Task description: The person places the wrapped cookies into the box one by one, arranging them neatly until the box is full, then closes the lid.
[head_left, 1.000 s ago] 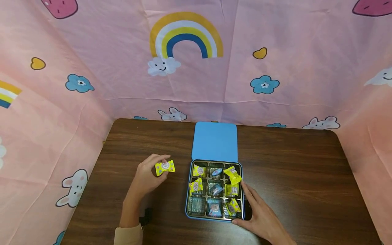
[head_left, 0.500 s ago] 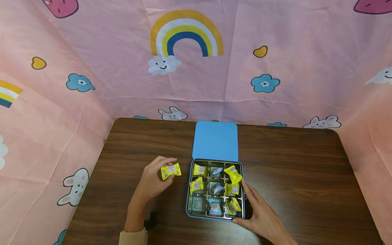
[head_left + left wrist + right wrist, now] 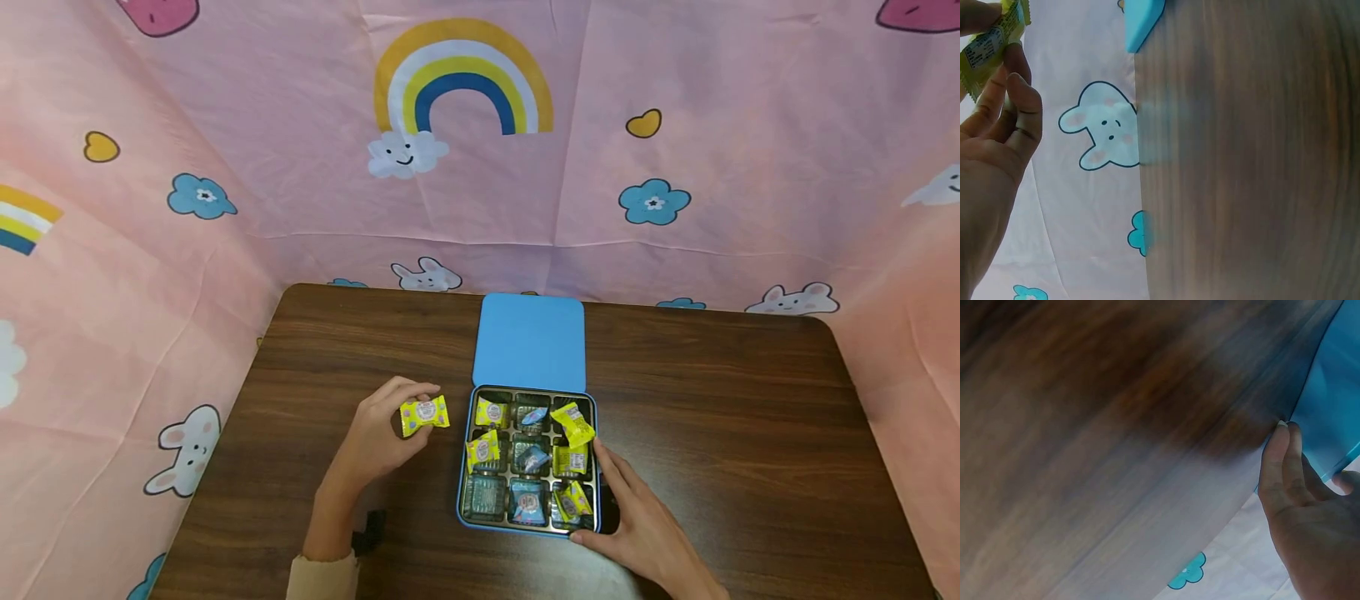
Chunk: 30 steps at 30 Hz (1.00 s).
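In the head view my left hand point(image 3: 381, 429) pinches a yellow-wrapped candy point(image 3: 424, 414) between thumb and fingers, left of a blue box point(image 3: 460, 492). Close up in the left wrist view, the candy point(image 3: 991, 47) shows printed text on its wrapper. The box has a divided inner tray whose compartments hold yellow and blue wrapped candies; the near left compartment point(image 3: 484, 497) has no candy in it. My right hand point(image 3: 641, 521) holds the box at its near right corner, fingers along the right side and thumb at the front edge. In the right wrist view those fingers point(image 3: 1285, 462) touch the blue side wall point(image 3: 1329, 394).
Behind the tray the blue lid point(image 3: 529, 342) lies folded back, its far edge near the back of the brown wooden table point(image 3: 720, 400). A pink patterned cloth point(image 3: 480, 200) hangs around the back and sides. Beside my left forearm is a small black object point(image 3: 370, 533).
My left hand has moved right, toward the box, carrying the yellow candy. The right hand stays at the box corner, and the view has shifted slightly.
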Tool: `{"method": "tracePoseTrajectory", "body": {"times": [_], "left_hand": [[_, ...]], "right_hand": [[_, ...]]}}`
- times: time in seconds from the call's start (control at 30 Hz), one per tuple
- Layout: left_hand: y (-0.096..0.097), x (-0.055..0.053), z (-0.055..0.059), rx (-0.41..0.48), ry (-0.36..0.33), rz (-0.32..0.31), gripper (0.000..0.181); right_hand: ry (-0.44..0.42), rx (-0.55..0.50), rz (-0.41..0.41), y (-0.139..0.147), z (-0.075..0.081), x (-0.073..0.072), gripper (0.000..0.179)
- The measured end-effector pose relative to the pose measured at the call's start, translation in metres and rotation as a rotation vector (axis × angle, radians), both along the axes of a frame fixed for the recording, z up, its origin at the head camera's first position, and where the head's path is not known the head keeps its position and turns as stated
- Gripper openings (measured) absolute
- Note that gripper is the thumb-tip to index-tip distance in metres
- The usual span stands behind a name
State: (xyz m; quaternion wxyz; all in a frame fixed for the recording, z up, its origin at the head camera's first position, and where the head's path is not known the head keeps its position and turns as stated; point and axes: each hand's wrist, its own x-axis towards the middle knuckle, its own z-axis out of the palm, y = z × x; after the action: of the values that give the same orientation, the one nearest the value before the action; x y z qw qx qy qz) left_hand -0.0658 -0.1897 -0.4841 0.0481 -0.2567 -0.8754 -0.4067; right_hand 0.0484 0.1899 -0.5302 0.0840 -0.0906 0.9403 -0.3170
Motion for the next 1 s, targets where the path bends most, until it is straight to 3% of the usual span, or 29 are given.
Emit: {"method": "tracePoseTrajectory", "body": {"times": [0.27, 0.53, 1.0], "left_hand": [[0.007, 0.003, 0.001, 0.035, -0.031, -0.017, 0.043], [0.013, 0.006, 0.002, 0.054, -0.016, -0.03, 0.041], [0.024, 0.018, 0.009, 0.086, -0.045, -0.061, 0.04]], "right_hand": [[-0.026, -0.009, -0.018, 0.001, 0.001, 0.001, 0.118], [-0.045, -0.028, -0.014, 0.001, 0.003, 0.001, 0.118], [-0.018, -0.022, -0.004, 0.001, 0.004, 0.0, 0.117]]}}
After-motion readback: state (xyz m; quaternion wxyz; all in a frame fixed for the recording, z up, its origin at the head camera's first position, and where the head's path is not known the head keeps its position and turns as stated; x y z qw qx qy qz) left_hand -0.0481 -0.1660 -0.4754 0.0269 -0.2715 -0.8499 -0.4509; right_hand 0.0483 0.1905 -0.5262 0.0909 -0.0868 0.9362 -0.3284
